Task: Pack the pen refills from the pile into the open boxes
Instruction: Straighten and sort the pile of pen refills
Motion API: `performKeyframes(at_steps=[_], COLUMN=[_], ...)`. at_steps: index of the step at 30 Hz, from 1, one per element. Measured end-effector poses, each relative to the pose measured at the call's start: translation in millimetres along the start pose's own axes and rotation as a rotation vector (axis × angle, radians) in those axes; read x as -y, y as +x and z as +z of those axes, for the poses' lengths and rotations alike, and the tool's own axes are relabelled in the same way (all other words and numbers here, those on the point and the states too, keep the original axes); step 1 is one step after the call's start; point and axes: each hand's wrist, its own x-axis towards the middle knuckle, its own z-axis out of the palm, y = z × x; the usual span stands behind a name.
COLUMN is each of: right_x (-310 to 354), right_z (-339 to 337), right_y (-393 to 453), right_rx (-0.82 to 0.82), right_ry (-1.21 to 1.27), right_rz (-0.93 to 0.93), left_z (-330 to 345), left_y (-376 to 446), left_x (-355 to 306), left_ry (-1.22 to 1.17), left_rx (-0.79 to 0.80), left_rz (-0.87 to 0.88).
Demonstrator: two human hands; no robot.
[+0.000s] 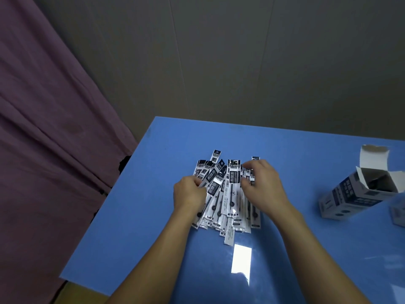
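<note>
A pile of pen refills point(228, 194) in clear sleeves with black-and-white labels lies fanned out on the blue table point(153, 216). My left hand point(188, 194) lies on the pile's left side, fingers curled onto the refills there. My right hand point(263, 185) covers the right side of the pile, its fingertips bent down on the sleeves. Whether either hand truly grips a refill is hard to tell. An open white-and-navy box point(359, 191) stands to the right, flaps up, apart from both hands.
A second box point(397, 212) is cut off by the right edge of the frame. A purple curtain point(54, 128) hangs to the left of the table. The table's left edge runs diagonally near my left arm. A bright light reflection lies on the near tabletop.
</note>
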Motion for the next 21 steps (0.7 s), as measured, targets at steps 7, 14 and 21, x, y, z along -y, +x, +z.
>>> performKeyframes(at_steps=[7,14,21], right_x=[-1.0,-1.2,-1.0], right_z=[1.6,3.2,3.3], right_y=[-0.5,0.7,1.8], right_rx=[-0.004,-0.012,-0.020], right_ry=[0.001,0.011,0.002], right_rz=[-0.007,-0.013,-0.013], left_z=[0.5,4.3,5.6], left_y=[-5.3,-9.8,-15.1], left_x=[0.8,1.5,0.4], left_ry=[-0.032,0.063,0.108], left_rx=[0.011,-0.014,-0.035], left_rz=[-0.025,0.076,0.085])
